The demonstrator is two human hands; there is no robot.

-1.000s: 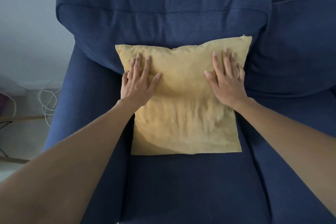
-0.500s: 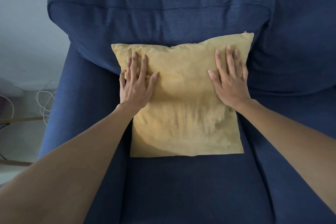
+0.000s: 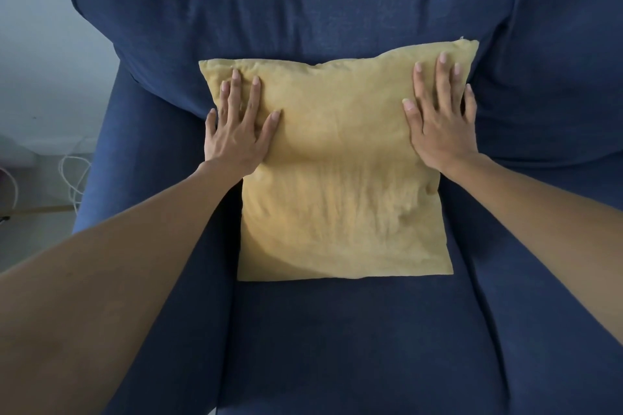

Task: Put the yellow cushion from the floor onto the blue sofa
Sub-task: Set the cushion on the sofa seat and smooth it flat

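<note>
The yellow cushion point(image 3: 337, 185) rests on the seat of the blue sofa point(image 3: 337, 340), its top edge leaning against the sofa's back cushion point(image 3: 296, 10). My left hand point(image 3: 237, 131) lies flat on the cushion's upper left part, fingers spread. My right hand point(image 3: 440, 118) lies flat on its upper right part, fingers spread, the little finger at the cushion's right edge. Neither hand grips the fabric; both palms press on it.
A second blue back cushion point(image 3: 566, 61) fills the right side. The sofa's left armrest point(image 3: 111, 152) runs down the left. Beyond it are a pale wall point(image 3: 40, 44) and white cables point(image 3: 76, 175) on the floor.
The view has moved closer and lower toward the sofa. Both hands have slid slightly outward on the cushion; the cushion stays in place against the backrest.
</note>
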